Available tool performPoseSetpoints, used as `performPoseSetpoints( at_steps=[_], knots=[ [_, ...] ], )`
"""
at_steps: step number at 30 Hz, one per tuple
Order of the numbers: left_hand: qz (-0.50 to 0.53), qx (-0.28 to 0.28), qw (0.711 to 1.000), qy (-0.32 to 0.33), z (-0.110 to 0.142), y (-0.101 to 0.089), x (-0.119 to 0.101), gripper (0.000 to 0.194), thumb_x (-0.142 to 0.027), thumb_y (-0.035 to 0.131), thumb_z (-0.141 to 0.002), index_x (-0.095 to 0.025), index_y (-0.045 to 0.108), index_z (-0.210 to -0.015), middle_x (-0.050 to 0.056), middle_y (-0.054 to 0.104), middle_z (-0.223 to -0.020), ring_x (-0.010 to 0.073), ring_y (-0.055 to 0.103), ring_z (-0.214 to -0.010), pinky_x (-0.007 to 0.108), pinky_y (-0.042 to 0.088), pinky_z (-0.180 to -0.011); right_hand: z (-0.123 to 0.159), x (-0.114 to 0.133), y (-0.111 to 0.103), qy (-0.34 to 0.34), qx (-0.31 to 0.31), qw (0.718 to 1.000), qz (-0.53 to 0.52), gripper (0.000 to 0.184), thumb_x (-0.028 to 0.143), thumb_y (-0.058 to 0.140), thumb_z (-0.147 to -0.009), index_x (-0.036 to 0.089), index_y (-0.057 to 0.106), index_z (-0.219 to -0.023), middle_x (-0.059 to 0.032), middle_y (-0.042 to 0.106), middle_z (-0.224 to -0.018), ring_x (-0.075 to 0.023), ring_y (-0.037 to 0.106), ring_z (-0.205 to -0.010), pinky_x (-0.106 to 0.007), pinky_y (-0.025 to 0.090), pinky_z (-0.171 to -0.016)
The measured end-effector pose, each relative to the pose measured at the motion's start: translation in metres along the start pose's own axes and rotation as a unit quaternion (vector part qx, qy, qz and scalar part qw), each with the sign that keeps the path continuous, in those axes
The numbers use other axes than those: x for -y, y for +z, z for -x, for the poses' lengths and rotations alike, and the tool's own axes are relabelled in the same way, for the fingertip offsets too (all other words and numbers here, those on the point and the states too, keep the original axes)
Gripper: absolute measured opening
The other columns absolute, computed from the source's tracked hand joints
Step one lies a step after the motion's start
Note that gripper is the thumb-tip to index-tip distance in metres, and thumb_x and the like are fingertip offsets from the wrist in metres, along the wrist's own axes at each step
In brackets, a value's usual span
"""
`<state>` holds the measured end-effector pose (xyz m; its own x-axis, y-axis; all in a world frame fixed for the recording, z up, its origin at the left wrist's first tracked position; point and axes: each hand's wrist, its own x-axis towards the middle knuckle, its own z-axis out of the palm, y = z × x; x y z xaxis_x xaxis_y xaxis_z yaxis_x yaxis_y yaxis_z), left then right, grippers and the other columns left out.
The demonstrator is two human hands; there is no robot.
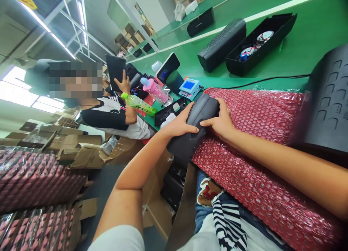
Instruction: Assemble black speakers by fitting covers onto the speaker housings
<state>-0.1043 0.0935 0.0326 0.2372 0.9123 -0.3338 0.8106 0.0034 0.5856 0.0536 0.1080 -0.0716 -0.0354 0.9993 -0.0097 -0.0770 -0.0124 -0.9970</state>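
Note:
A long black speaker housing (199,115) lies at the edge of a red bubble-wrap sheet (258,120) on the green bench. My left hand (179,124) grips its near side, fingers curled over the top. My right hand (221,122) clasps the other side, thumb pressed on the housing. Both hands hold the same piece between them. A second dark perforated housing (327,102) lies on the bubble wrap at the right.
On the green bench (312,37) lie a black speaker (221,44) and an open black shell with drivers (261,40). A co-worker sits at left holding a black panel (115,71). Bottles (138,103), a blue meter (189,87) and cardboard boxes (81,149) stand nearby.

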Motion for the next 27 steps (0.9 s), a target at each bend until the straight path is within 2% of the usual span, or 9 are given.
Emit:
performPoseSetpoints(
  at_steps=[3, 7, 13, 18, 23, 27],
  knots=[
    [0.001, 0.001, 1.0, -0.001, 0.0, -0.001, -0.001, 0.122, -0.037, 0.071, -0.055, -0.008, 0.008, -0.155, 0.018, 0.022, -0.16, 0.0381, 0.032, -0.143, 0.049, 0.028, -0.119, 0.0, -0.003, -0.001, -0.023, 0.024, 0.999, 0.013, 0.092, 0.022, 0.081, -0.058, 0.031, 0.032, -0.135, -0.0101, 0.032, -0.131, -0.034, 0.035, -0.127, -0.056, 0.035, -0.11],
    [0.027, 0.01, 1.0, 0.001, 0.0, -0.002, 0.0, 0.123, -0.036, 0.072, -0.055, -0.006, 0.007, -0.155, 0.019, 0.026, -0.158, 0.0378, 0.037, -0.14, 0.046, 0.035, -0.116, -0.002, -0.012, 0.0, -0.059, 0.025, 0.997, 0.043, 0.091, 0.029, 0.078, -0.063, 0.033, 0.026, -0.138, -0.0095, 0.03, -0.133, -0.0346, 0.03, -0.131, -0.056, 0.033, -0.111],
    [0.034, 0.013, 0.999, 0.002, -0.002, -0.004, 0.008, 0.117, -0.037, 0.071, -0.06, -0.019, 0.009, -0.157, 0.01, 0.016, -0.164, 0.0394, 0.028, -0.146, 0.052, 0.028, -0.12, -0.004, -0.015, 0.0, -0.073, 0.036, 0.995, 0.056, 0.092, 0.031, 0.076, -0.067, 0.034, 0.02, -0.139, -0.009, 0.025, -0.137, -0.0338, 0.025, -0.134, -0.055, 0.026, -0.114],
    [0.085, 0.014, 0.996, -0.002, -0.005, -0.005, 0.016, 0.109, -0.041, 0.061, -0.065, -0.014, 0.009, -0.157, 0.009, 0.016, -0.165, 0.0372, 0.027, -0.147, 0.05, 0.028, -0.12, -0.005, -0.016, -0.001, -0.081, 0.041, 0.993, 0.075, 0.094, 0.037, 0.078, -0.068, 0.032, 0.019, -0.141, -0.0106, 0.026, -0.135, -0.035, 0.026, -0.132, -0.054, 0.027, -0.113],
    [0.045, 0.005, 0.999, 0.009, -0.003, -0.004, 0.014, 0.114, -0.047, 0.068, -0.065, -0.016, 0.009, -0.157, 0.011, 0.013, -0.165, 0.0376, 0.022, -0.149, 0.051, 0.021, -0.122, -0.005, -0.017, -0.003, -0.104, 0.044, 0.99, 0.08, 0.094, 0.038, 0.078, -0.069, 0.034, 0.017, -0.141, -0.0105, 0.028, -0.136, -0.0353, 0.028, -0.131, -0.056, 0.027, -0.112],
    [0.006, -0.003, 1.0, 0.007, -0.001, -0.003, 0.009, 0.123, -0.05, 0.075, -0.061, -0.009, 0.009, -0.157, 0.018, 0.013, -0.164, 0.0382, 0.019, -0.15, 0.049, 0.017, -0.124, -0.004, -0.017, -0.004, -0.097, 0.044, 0.992, 0.066, 0.095, 0.035, 0.079, -0.066, 0.031, 0.02, -0.14, -0.0106, 0.028, -0.139, -0.0351, 0.027, -0.133, -0.055, 0.025, -0.114]
  ],
)
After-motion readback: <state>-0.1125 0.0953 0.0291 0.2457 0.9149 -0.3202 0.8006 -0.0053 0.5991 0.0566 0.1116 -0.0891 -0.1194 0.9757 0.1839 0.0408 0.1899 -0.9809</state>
